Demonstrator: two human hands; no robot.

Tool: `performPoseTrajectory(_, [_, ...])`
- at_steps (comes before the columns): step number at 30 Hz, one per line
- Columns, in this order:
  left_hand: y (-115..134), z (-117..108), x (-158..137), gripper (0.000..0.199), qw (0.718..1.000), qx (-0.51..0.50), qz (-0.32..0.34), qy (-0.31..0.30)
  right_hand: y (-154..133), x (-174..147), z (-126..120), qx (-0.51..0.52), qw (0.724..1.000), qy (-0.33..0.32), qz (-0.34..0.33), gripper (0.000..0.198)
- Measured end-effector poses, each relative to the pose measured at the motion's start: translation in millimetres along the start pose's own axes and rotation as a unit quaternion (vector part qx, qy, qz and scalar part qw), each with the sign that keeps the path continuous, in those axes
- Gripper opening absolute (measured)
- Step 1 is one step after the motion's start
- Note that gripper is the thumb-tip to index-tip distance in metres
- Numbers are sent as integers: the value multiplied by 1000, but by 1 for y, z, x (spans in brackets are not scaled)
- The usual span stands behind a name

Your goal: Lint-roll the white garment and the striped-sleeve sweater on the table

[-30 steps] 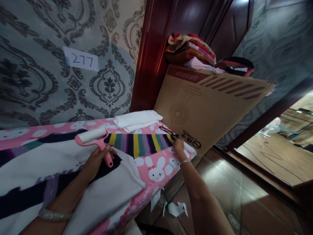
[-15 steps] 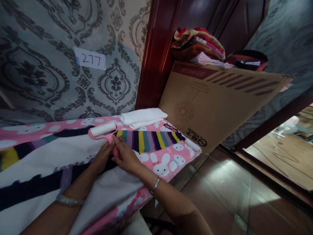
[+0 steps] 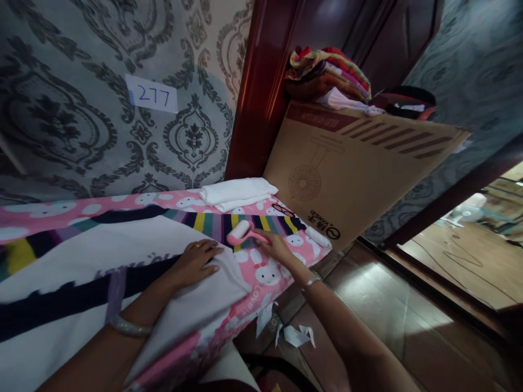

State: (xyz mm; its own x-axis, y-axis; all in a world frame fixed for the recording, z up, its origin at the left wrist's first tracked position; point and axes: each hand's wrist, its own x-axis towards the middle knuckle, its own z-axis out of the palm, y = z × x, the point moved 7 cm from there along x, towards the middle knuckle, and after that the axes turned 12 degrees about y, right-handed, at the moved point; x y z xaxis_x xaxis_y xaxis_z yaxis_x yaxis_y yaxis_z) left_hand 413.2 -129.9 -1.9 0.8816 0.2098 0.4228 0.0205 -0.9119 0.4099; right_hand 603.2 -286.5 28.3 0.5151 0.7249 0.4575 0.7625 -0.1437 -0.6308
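Note:
A pink-handled lint roller (image 3: 240, 231) with a white roll is gripped by my right hand (image 3: 274, 247). Its roll rests on the striped sleeve (image 3: 209, 222) of a shirt laid flat. My left hand (image 3: 199, 264) lies palm down on the white body of the shirt (image 3: 151, 239), fingers stretched toward the sleeve's start. The shirt has dark bands and lettering, partly hidden by my left forearm. Beneath it is a pink cloth with white rabbits (image 3: 267, 273).
A folded white cloth (image 3: 239, 191) lies at the back by the wall. Scissors (image 3: 281, 209) and a white roll (image 3: 317, 237) are near the right end. A cardboard box (image 3: 359, 163) stands beyond, with folded fabrics (image 3: 329, 73) on top. Paper scraps (image 3: 296, 336) lie on the floor.
My right hand has carried the lint roller rightward and down onto the sleeve. My left hand has come off the handle and now lies flat on the shirt. Paper scraps have come into view.

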Motion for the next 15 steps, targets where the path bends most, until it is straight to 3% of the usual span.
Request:
performPoseTrajectory(2, [-2, 5, -3, 43, 1000, 18, 11, -20, 20, -12, -35, -53, 998, -40, 4, 47])
performPoseTrajectory(6, [-8, 6, -4, 39, 1000, 17, 13, -14, 49, -27, -110, -189, 975, -93, 75, 46])
performPoseTrajectory(9, [-12, 6, -3, 38, 1000, 14, 10, -6, 50, -21, -141, -267, 955, -79, 100, 42])
performPoseTrajectory(11, [-14, 8, -4, 38, 1000, 11, 9, -8, 42, -10, -133, -258, 961, -32, 91, 43])
performPoseTrajectory(15, [-17, 9, -5, 38, 1000, 15, 7, -4, 22, 17, -62, -136, 990, 20, 38, 47])
